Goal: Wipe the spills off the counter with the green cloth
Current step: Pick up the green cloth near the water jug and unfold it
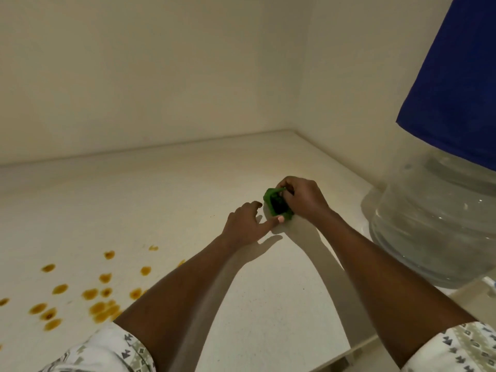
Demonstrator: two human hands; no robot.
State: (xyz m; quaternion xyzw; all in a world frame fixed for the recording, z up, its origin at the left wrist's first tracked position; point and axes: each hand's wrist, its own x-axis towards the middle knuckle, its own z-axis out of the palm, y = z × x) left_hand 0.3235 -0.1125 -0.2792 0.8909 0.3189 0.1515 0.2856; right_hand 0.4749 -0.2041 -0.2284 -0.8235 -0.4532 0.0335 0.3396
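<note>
A small folded green cloth [276, 204] lies on the pale counter [161, 200] towards the back right. My right hand [303, 197] is closed over its far and right side, pinching its top edge. My left hand [248, 224] rests on the counter just left of the cloth, with one fingertip touching the cloth's near corner. Several orange-brown spills [102, 308] dot the counter at the near left, well apart from the cloth and both hands.
A large clear water bottle [434, 224] with a blue cover [456, 76] stands at the right, close to my right forearm. Walls meet in a corner behind the cloth. The counter's front edge runs at the lower right.
</note>
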